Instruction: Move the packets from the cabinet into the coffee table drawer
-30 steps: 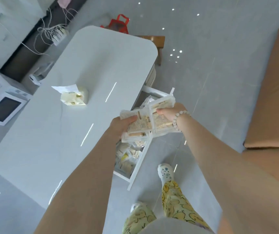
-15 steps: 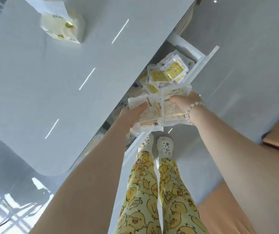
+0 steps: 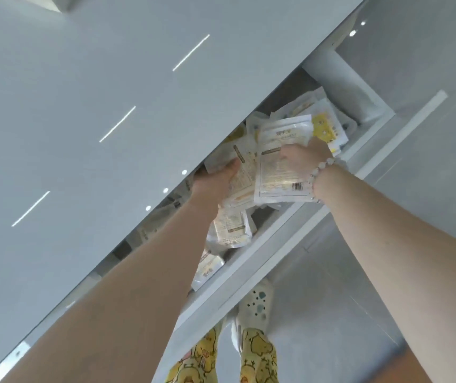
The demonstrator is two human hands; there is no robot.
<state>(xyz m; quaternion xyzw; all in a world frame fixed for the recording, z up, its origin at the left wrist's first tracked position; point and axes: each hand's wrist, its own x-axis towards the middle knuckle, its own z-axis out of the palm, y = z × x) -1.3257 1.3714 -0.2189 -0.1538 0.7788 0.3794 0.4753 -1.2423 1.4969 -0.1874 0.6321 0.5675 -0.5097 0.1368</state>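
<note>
- Far left is mostly the white coffee table top (image 3: 83, 134), filling that whole side of the view. The open drawer (image 3: 262, 252) sticks out from under its edge.
- The left hand (image 3: 215, 181) is right at that edge. Its thumb lies on top of the stack of packets (image 3: 273, 175) and it grips the stack's left side, with the fingers tucked underneath.
- Under that wrist there are loose packets (image 3: 231, 230) already lying in the drawer, overlapping each other, and more run back under the tabletop.
- The stack itself is held roughly flat between both hands, low over the middle of the drawer. Honestly can't tell if its underside is touching the pile below or just hovering above it.
- The right hand (image 3: 307, 154) has its fingers curled over the top packet's right side, clamping the stack, and there's a bead bracelet (image 3: 322, 170) on the wrist.
- Just past it a yellow-printed packet (image 3: 325, 128) sits near the far end of the drawer.
- So the step looks like the drop-off: the load's over the drawer and not let go yet.
- Next move, I'd say, is lowering it that last bit and opening both hands together, so the stack lands flat instead of fanning out over the front wall.
- Bottom right there's a white clog (image 3: 257, 302) on the grey floor, just outside the drawer front.
</note>
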